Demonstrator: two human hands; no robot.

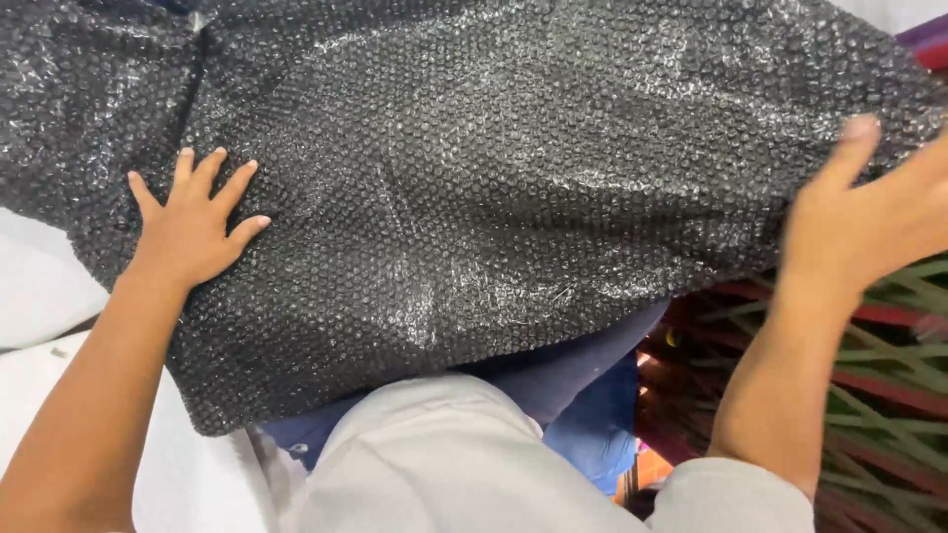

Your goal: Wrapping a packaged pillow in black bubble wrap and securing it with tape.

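Where the bubble wrap sheet spreads over a dark bulky thing across the person's lap, the left hand lies flat on its left part, fingers spread apart, holding nothing. The right hand meets the sheet's right edge; blurred as it is, I cannot tell whether its grip has closed. The wrap looks light, soft and slippery, likely to crumple, so its edges seem the best hold. A woven red-and-green mat lies at the right.

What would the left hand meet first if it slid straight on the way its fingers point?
Only more bubble wrap: the left hand lies flat on it, fingers pointing up the sheet, which likely runs past the picture's top edge.
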